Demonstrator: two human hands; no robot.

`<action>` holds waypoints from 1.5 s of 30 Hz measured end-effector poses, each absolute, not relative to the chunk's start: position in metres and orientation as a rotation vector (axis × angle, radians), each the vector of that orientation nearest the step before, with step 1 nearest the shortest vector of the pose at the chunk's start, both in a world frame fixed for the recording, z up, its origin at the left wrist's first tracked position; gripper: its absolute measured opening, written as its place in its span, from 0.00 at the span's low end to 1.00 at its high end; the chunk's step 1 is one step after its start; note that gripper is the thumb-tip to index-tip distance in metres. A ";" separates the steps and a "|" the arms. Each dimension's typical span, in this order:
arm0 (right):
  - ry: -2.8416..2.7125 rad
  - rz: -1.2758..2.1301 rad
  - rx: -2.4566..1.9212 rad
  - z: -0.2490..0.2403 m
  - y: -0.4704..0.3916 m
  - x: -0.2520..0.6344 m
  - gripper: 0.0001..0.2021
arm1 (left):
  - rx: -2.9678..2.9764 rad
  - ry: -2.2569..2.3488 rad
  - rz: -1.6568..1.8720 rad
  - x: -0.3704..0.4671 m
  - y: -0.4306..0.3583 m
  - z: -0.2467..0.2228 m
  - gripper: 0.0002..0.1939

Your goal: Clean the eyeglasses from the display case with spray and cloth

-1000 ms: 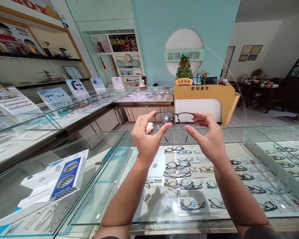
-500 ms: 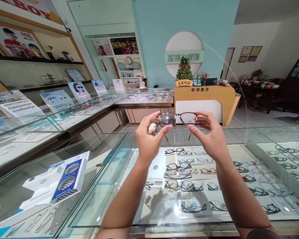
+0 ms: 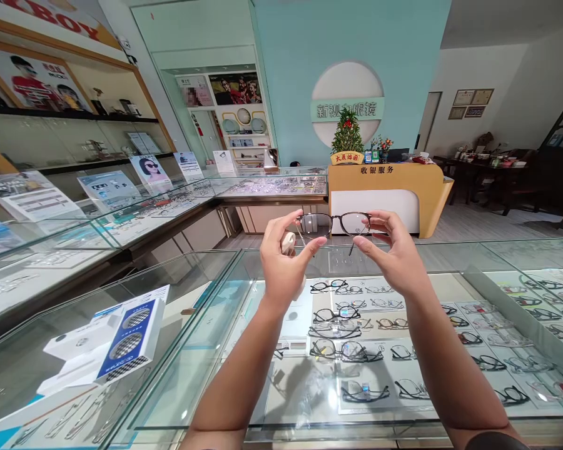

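Observation:
A pair of dark-rimmed eyeglasses [image 3: 336, 217] is held up in front of me, above the glass display counter, with its lenses side by side. My left hand [image 3: 286, 256] pinches the left end of the frame between thumb and fingers. In the same hand, a crumpled whitish thing [image 3: 288, 243], perhaps a cloth, is tucked against the palm. My right hand [image 3: 394, 253] grips the right end of the frame with thumb and fingertips. The temples point down and are partly hidden by the hands.
Rows of eyeglasses [image 3: 347, 351] lie inside the glass counter [image 3: 328, 420] below my hands. A blue and white box [image 3: 129, 340] stands at the left. Farther off are a side counter with signs [image 3: 109, 189] and a wooden cashier desk [image 3: 431, 187].
The eyeglasses have turned slightly and their left lens looks darker. My left hand has shifted a little to the right. Both hands still hold the frame.

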State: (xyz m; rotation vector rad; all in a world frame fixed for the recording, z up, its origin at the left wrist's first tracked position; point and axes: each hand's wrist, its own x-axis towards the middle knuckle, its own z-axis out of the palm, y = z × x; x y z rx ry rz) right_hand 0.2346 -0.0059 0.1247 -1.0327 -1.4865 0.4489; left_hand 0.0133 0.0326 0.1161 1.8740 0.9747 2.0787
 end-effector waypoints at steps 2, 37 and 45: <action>-1.489 0.405 -1.038 0.125 -0.006 0.235 0.27 | 1.871 0.995 2.101 0.015 0.032 0.115 0.29; -1.511 0.381 -1.044 0.122 -0.005 0.233 0.27 | 1.977 1.081 2.194 0.020 0.030 0.105 0.31; -1.486 0.299 -1.017 0.122 -0.007 0.229 0.26 | 1.933 1.068 2.153 0.019 0.033 0.103 0.32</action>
